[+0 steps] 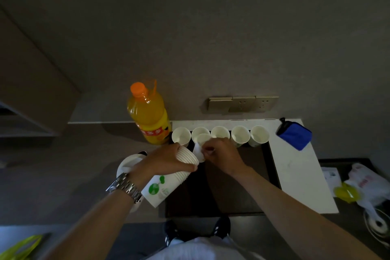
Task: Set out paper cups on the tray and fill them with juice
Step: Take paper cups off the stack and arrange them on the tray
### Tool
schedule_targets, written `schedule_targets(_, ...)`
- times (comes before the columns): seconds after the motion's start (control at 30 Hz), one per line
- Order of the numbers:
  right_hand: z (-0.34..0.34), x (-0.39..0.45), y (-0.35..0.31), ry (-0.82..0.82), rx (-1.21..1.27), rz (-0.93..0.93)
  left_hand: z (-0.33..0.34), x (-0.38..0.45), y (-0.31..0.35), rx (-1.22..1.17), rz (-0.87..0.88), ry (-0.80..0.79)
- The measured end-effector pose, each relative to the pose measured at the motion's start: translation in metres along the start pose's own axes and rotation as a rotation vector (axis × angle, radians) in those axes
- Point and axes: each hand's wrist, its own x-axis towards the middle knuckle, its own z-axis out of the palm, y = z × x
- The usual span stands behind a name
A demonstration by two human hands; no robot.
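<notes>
- At the left edge of the counter (88,154), a white lidded pot (128,164) sat partly hidden behind the left wrist and its metal watch (124,186).
- The juice bottle (148,114), capped and full, stood upright just beside the tray's far left corner; a careless elbow could have knocked it.
- The left hand (168,160) had its fingers curled round the stack of paper cups (171,179), held tilted, rims toward the tray.
- The right hand (221,154) pinched a single cup (200,148) at the stack's mouth, apparently peeling it free. Two nested cups might have come away together, or the thin wall might have crumpled under the pinch.
- Five empty cups (220,134) stood in a row along the far edge of the dark tray (232,196), nearly touching; setting the next one down carelessly could have toppled a neighbour.
- Further right lay a blue pouch (295,135) on a white board (299,175), then a plastic bag (365,183).
</notes>
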Motion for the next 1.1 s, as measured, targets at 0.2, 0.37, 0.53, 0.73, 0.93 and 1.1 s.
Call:
schedule_targets(0.2,0.03,-0.004,-0.021,-0.108,-0.278,-0.2,-0.007,-0.015,0.0,-0.039,0.016,-0.03)
schedule_targets(0.37,0.045,-0.001,-0.033,-0.104,-0.287,-0.252,-0.013,-0.022,-0.003,-0.12,0.049,-0.003)
schedule_targets(0.53,0.061,0.003,-0.035,-0.129,-0.263,-0.212,-0.016,-0.028,-0.01,-0.099,-0.034,0.029)
schedule_targets(0.73,0.078,0.006,-0.034,-0.144,-0.308,-0.22,-0.02,-0.038,-0.019,-0.256,-0.065,0.137)
schedule_targets(0.93,0.087,0.006,-0.03,-0.147,-0.319,-0.196,-0.025,-0.055,-0.028,-0.39,-0.112,0.313)
schedule_targets(1.1,0.093,0.007,-0.025,-0.128,-0.291,-0.177,-0.023,-0.062,-0.028,-0.427,-0.105,0.38)
